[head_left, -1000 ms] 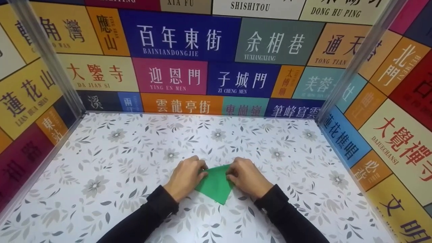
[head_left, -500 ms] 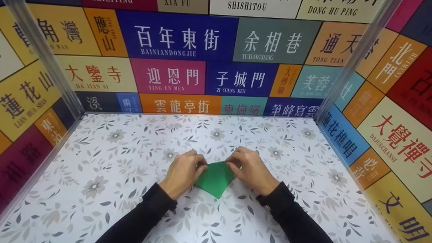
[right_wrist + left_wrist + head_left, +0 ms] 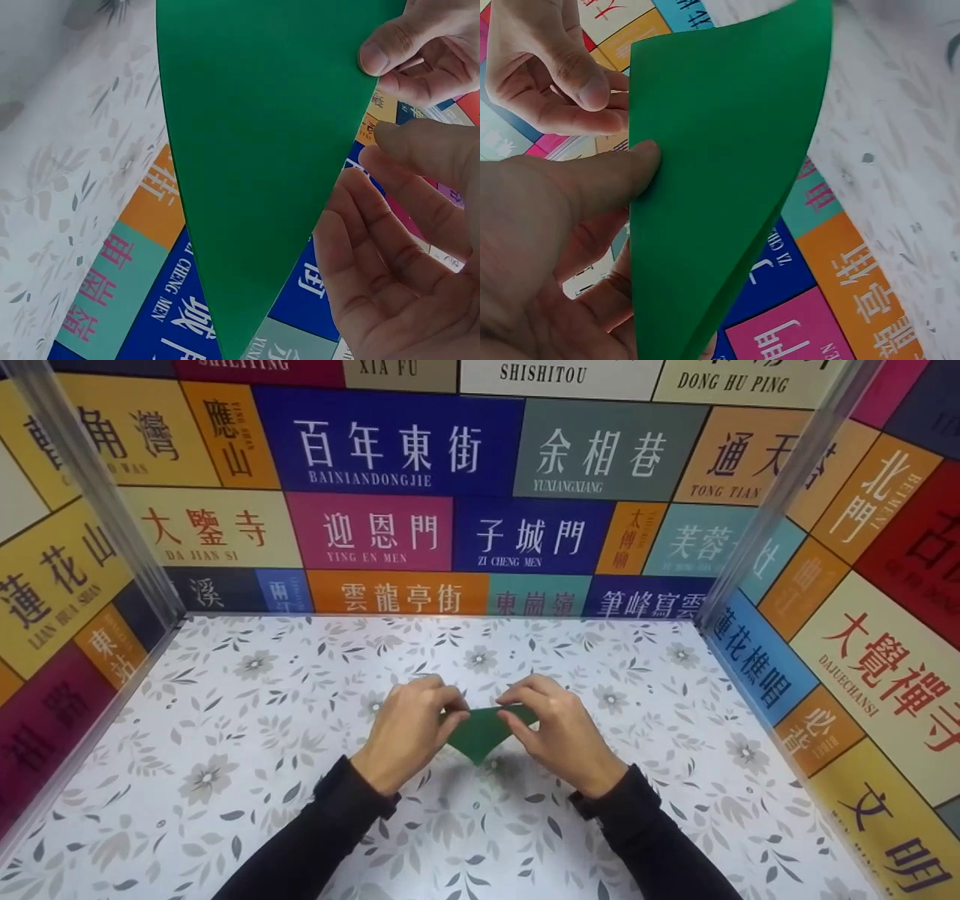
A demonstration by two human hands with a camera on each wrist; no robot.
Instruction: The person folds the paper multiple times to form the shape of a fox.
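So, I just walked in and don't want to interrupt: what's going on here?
A person is holding a green paper up over the table. The left hand grips its edge, thumb in front and fingers behind. The right hand is at the same edge, thumb and fingers apart; whether its fingertips touch the paper is hard to tell. The paper looks folded, with two layers showing along one side in the left wrist view.

Green paper [image 3: 477, 736] in left fingers [image 3: 448, 697]

The table's white surface [image 3: 465, 840] carries a print of grey flowers [image 3: 207, 778] and scattered leafy sprigs [image 3: 235, 814].
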